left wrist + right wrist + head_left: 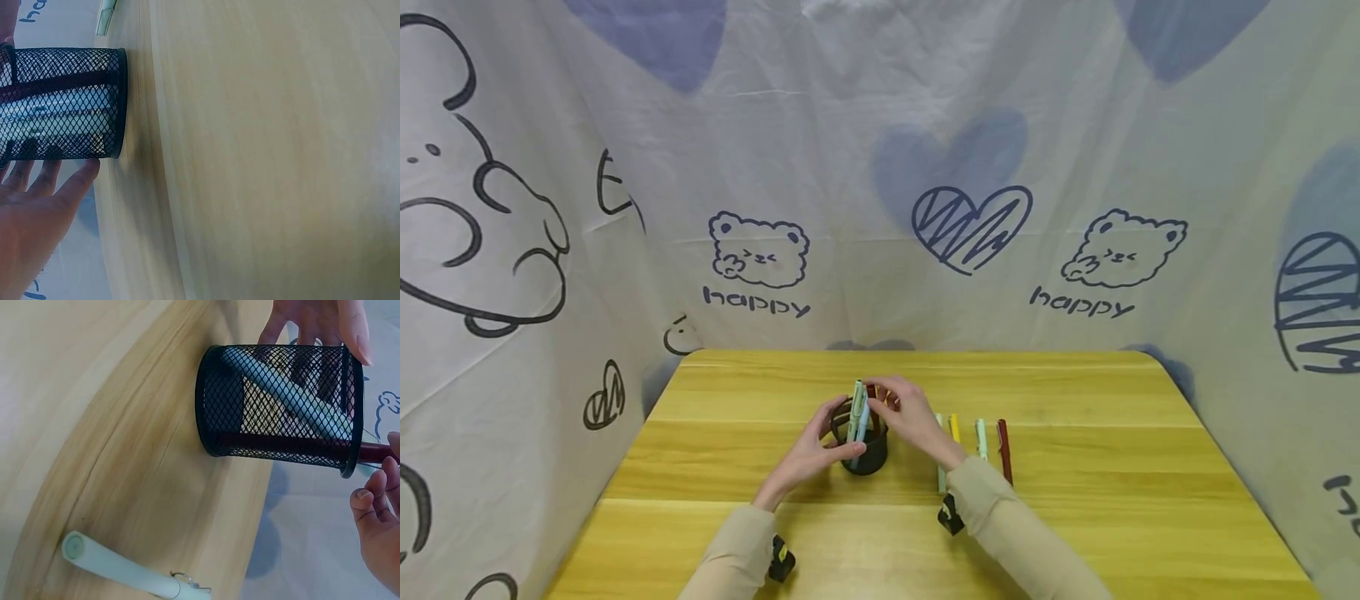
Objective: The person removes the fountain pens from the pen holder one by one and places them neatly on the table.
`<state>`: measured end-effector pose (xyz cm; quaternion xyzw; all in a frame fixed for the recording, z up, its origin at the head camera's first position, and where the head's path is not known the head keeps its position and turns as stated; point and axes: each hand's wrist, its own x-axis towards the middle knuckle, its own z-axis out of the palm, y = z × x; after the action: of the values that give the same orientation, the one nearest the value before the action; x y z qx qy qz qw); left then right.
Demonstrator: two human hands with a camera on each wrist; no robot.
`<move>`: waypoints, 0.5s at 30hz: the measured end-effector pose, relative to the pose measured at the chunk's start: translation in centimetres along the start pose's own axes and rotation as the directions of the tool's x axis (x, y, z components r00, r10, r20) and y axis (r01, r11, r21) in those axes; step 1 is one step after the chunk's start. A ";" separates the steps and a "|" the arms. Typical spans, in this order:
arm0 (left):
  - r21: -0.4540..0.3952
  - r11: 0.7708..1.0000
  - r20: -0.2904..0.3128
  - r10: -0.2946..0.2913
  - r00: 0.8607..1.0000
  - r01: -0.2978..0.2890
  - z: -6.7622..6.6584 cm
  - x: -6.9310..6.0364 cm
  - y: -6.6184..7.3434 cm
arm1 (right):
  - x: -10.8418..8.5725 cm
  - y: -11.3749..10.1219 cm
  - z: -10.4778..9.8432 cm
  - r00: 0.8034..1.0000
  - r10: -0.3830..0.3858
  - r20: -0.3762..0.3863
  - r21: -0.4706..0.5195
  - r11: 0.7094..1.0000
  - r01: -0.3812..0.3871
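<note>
Printed cloth backdrop [850, 158] at 12 o'clock, behind a wood-grain table [1112, 500]. Hands apart, flanking the holder: left hand [812, 454] at 9 o'clock, fingers and thumb curled about its side; right hand [917, 415] at 2 o'clock, thumb and fingers seeming to pinch the top of a held dark red pen [378, 452], lower part inside the mesh. Black mesh pen holder [872, 460] upright on the table; likely light, stiff, tippy when pulled at the rim, so best steadied low on the wall. Inside too, leaning: green pen [855, 408] and light blue pen [863, 417]. Loose at 3 o'clock: pale green pen [941, 477], yellow pen [955, 427], mint pen [981, 437], loose dark red pen [1004, 450]. Pens look light, rigid, smooth, perhaps slippery, prone to roll; hold near the cap end, clear of the clip.
</note>
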<state>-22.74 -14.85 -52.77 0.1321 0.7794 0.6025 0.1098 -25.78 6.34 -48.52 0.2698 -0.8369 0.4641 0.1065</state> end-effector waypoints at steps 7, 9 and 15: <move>0.021 1.000 0.006 0.021 1.000 -0.021 0.0 0.1 0.0 | 0.1 0.0 0.2 1.000 0.030 -0.003 -0.023 0.999 -0.030; 0.020 1.000 0.004 0.020 1.000 -0.020 0.0 0.0 0.1 | 0.1 0.0 0.2 0.999 0.035 -0.007 -0.028 0.999 -0.035; -0.002 1.000 0.002 -0.003 1.000 0.003 0.0 0.0 0.1 | 0.1 0.0 0.2 0.999 0.039 -0.011 -0.023 0.999 -0.040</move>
<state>-22.71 -14.88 -52.67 0.1316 0.7788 0.6031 0.1116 -25.91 6.15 -48.57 0.2496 -0.8468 0.4579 0.1048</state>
